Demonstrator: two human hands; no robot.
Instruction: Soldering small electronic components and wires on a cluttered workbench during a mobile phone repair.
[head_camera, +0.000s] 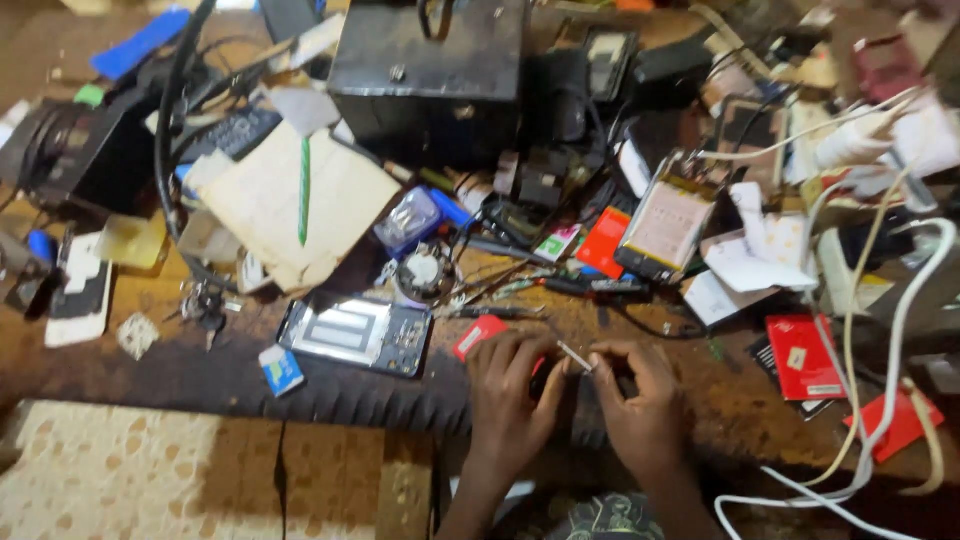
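Note:
My left hand (510, 395) and my right hand (635, 400) meet at the near edge of a cluttered wooden workbench (170, 370). Between their fingertips they pinch a thin silvery metal strip (574, 356), and a small dark part shows under the fingers, mostly hidden. A red card (478, 334) lies just left of my left hand. An opened phone with a bare metal back (356, 335) lies further left.
A black metal box (430, 70) stands at the back. Loose paper with a green pen (304, 190), a phone battery (665, 225), red cards (803, 358), white cables (890, 380) and several small parts crowd the bench. A patterned cloth (150, 470) lies front left.

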